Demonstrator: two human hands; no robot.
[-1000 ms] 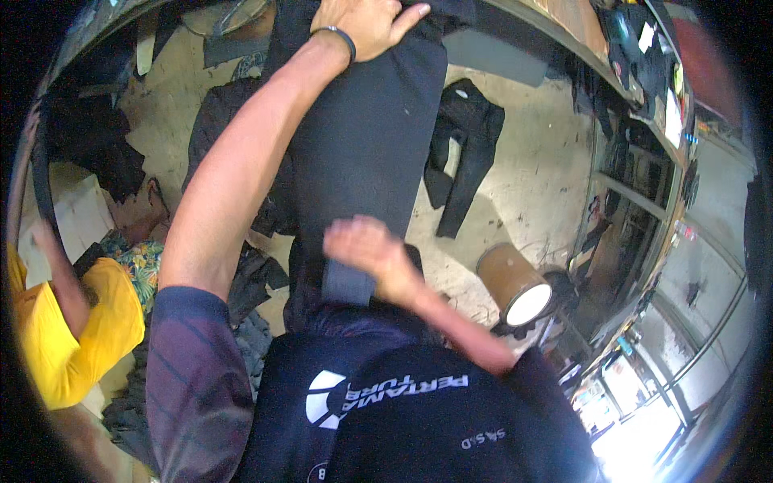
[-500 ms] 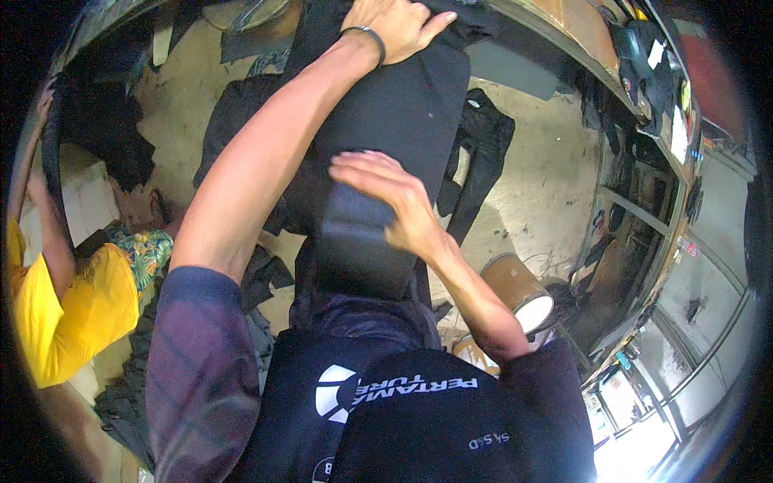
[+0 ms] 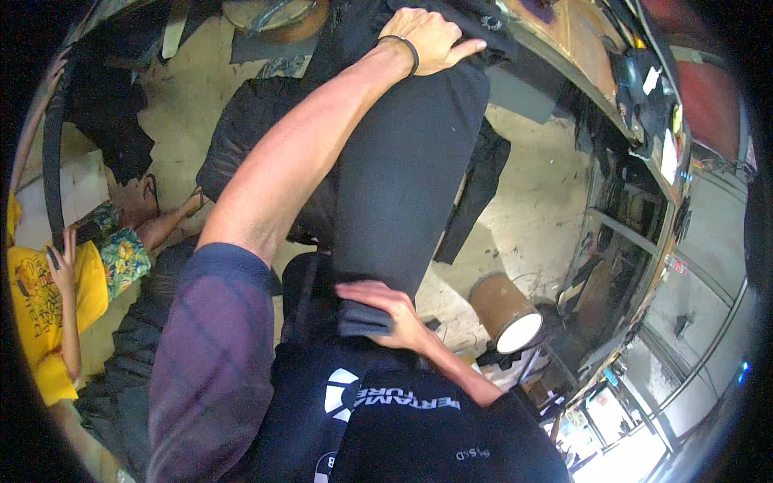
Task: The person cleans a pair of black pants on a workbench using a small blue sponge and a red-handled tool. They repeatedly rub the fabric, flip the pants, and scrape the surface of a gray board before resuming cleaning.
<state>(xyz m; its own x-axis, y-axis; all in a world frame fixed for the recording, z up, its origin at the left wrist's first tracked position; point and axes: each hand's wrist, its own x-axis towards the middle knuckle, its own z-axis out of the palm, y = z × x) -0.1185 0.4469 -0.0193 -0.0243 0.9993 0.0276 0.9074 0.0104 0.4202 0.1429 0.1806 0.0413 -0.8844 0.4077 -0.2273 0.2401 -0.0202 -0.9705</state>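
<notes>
A long dark garment [image 3: 403,169] stretches smooth and flat from the top of the view down towards my body. My left hand [image 3: 431,42] presses on its far end, fingers curled into the cloth and thumb pointing out to the right. A dark band circles that wrist. Close to my waist, my right hand [image 3: 386,302] is closed over a dark, block-shaped thing [image 3: 365,319] at the garment's near end. The kind of that block cannot be made out, and my hand covers its upper part.
A brown cylindrical container [image 3: 491,302] with a pale end lies to the right. Dark cloth [image 3: 254,133] hangs beside the garment on the left. Further left a person in a yellow shirt [image 3: 56,298] holds a dark strip. A worn table edge [image 3: 564,56] runs along the upper right.
My right hand has slid with the block from mid-garment down to the near end, baring the smooth cloth. The left hand keeps its place on the far end. The view has shifted slightly.
</notes>
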